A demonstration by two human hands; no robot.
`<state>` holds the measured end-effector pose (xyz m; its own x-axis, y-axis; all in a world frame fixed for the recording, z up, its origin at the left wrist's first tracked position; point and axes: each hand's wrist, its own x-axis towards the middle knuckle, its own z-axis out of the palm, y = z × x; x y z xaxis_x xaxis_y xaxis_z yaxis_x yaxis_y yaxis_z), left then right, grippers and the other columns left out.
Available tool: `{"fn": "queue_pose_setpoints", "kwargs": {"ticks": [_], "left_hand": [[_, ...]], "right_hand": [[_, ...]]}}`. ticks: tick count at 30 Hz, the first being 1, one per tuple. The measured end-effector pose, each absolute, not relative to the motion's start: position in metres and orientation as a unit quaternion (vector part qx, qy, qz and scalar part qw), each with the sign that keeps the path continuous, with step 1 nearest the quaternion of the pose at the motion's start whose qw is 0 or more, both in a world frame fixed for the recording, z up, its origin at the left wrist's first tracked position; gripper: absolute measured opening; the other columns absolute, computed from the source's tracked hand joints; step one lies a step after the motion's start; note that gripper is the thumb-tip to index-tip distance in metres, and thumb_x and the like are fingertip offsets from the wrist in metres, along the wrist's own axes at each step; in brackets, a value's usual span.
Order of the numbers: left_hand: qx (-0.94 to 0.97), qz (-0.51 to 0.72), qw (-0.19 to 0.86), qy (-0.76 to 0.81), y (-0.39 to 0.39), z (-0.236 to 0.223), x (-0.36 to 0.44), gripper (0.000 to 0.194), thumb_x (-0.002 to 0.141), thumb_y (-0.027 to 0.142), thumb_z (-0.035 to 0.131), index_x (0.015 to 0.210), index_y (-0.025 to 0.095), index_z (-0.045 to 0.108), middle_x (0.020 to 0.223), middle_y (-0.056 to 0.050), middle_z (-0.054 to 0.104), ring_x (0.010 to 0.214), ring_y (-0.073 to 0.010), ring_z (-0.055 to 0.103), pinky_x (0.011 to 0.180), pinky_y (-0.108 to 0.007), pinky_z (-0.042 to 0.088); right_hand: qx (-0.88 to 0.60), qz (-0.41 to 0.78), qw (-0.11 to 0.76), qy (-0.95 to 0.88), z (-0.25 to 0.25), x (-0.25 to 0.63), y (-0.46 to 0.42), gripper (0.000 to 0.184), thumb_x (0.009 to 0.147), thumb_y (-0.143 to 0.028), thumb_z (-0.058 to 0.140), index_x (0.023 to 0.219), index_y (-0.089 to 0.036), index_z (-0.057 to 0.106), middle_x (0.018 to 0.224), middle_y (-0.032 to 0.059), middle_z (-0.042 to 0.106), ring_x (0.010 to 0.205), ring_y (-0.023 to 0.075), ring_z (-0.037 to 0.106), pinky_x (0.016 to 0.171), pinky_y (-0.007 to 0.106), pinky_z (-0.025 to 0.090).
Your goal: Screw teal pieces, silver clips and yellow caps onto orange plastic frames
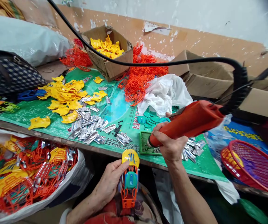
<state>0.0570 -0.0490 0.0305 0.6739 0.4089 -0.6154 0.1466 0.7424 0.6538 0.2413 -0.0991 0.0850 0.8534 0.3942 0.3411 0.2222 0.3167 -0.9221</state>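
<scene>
Left grip (109, 178) on toy car (130, 180), right grip (173, 144) on screwdriver (190, 121)

The left grip pinches the toy car, which lies just to its right. The right grip wraps the screwdriver, its tip over a green basket (147, 135) left of that grip. Beyond the left grip, silver plates (90, 129) and yellow shells (66, 93) cover part of the worktop (42, 135).

Hands (109, 179) hold toy car (130, 180), red power tool (190, 122).

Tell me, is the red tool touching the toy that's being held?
Apart. The head view shows the red tool up and right of the toy, with part of the green tray between them.
</scene>
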Motion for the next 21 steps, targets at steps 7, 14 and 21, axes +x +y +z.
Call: {"fn": "queue_pose_setpoints", "kwargs": {"ticks": [7,14,21], "left_hand": [[0.373,0.065,0.839,0.391,-0.0498,0.0272,0.0636,0.036,0.069,0.045,0.078,0.075,0.010,0.070,0.063,-0.004,0.067,0.049,-0.0104,0.056,0.050,-0.021,0.045],[0.361,0.086,0.839,0.399,-0.0528,0.0266,0.0578,0.034,0.071,0.044,0.076,0.080,0.013,0.066,0.067,-0.002,0.066,0.052,-0.0102,0.055,0.052,-0.021,0.045],[0.402,0.069,0.827,0.387,-0.0501,0.0205,0.0548,0.035,0.073,0.048,0.072,0.077,0.014,0.065,0.065,-0.001,0.063,0.054,-0.0107,0.054,0.053,-0.021,0.042]], "right_hand": [[-0.576,0.055,0.774,-0.256,0.0862,0.2395,-0.0988,0.015,0.059,-0.015,0.073,0.069,-0.017,0.062,0.066,-0.0016,0.064,0.057,0.0150,0.057,0.059,0.034,0.049],[-0.579,0.053,0.768,-0.268,0.0919,0.2358,-0.0958,0.012,0.060,-0.012,0.070,0.064,-0.017,0.061,0.064,-0.0018,0.063,0.056,0.0139,0.056,0.058,0.032,0.048],[-0.583,0.051,0.771,-0.252,0.0927,0.2400,-0.0958,0.013,0.059,-0.016,0.073,0.061,-0.017,0.060,0.063,-0.0009,0.062,0.055,0.0140,0.055,0.053,0.031,0.048]]}}
